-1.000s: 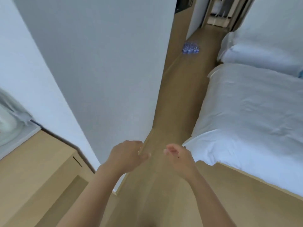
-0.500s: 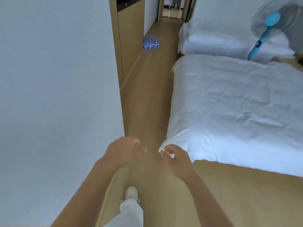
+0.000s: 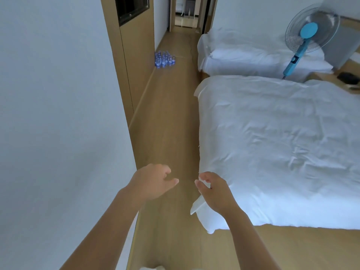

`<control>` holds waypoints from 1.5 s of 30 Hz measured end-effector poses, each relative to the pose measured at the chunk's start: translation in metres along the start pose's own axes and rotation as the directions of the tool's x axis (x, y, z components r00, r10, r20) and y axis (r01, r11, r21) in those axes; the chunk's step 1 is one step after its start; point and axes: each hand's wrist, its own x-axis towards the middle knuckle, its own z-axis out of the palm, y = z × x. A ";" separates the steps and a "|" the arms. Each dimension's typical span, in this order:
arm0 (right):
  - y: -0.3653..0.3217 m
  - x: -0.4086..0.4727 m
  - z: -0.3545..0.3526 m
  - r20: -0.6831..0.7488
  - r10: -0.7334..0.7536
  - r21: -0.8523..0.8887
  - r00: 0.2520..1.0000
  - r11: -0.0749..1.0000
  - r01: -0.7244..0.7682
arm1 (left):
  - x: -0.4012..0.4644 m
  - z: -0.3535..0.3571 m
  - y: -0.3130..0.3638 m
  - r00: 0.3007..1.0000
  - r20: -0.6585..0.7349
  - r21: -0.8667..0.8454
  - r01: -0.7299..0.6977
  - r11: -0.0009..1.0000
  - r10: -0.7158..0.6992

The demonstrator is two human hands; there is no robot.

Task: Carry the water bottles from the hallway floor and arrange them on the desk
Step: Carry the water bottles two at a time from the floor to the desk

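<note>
Head view: my left hand (image 3: 151, 181) and right hand (image 3: 213, 189) hang side by side over the wooden floor (image 3: 171, 123), both loosely curled, fingers apart, holding nothing. My right hand seems just clear of the bed (image 3: 272, 143) corner. Well ahead, the water bottles (image 3: 164, 59) stand clustered beside the wall panel (image 3: 136, 55).

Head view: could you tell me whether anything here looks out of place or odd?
Yes: a cluster of water bottles stands on the hallway floor against the wooden wall panel, in the walkway. Both hands are empty.
</note>
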 end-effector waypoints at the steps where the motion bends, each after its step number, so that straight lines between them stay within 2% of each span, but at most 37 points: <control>1: -0.001 0.010 0.002 -0.008 0.006 0.002 1.000 1.000 -0.006 | 0.011 -0.002 -0.005 1.000 0.009 -0.001 -0.001 1.000 0.001; 13: 0.004 0.156 -0.002 0.001 0.053 -0.146 0.999 0.988 -0.052 | 0.153 -0.029 -0.029 0.995 0.097 -0.032 -0.002 0.999 0.006; 26: 0.005 0.421 -0.071 0.052 -0.026 -0.208 0.998 0.978 0.037 | 0.401 -0.104 -0.010 0.994 0.049 -0.070 0.105 0.992 -0.102; 34: 0.005 0.543 -0.096 0.100 -0.029 -0.237 0.995 0.970 0.052 | 0.521 -0.120 -0.011 0.982 0.118 -0.108 0.157 0.982 -0.145; 45: -0.032 0.750 -0.098 0.110 -0.025 -0.239 0.994 0.970 0.051 | 0.724 -0.179 -0.056 0.982 0.127 -0.064 0.147 0.987 -0.138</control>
